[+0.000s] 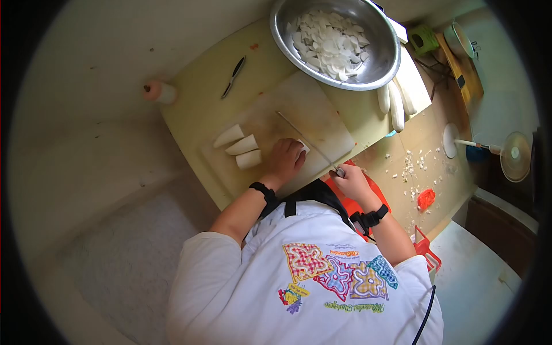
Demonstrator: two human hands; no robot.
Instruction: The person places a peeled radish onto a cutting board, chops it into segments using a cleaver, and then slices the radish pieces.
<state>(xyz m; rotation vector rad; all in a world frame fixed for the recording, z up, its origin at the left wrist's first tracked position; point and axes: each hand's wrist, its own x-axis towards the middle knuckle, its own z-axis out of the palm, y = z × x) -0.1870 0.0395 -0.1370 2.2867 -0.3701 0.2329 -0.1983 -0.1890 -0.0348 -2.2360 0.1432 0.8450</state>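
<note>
Beneath a cutting board (322,109), a pale yellow desk (195,77) is carrying everything. On the board's left side, three white vegetable chunks (248,159) are lying unsliced. Near its middle, the left hand (284,157) is bending its fingers around a white piece (303,148), just beside the knife (308,141). Beyond the board, a steel bowl (388,49) is holding many slices (330,43), so plenty looks done. Just off its near right corner, the right hand's (352,181) fingers are wrapping the knife's handle; farther right, long peeled vegetables (397,109) are remaining uncut.

Right hand (352,180) grips knife (309,142) — left hand (286,158), white piece (303,147).
</note>
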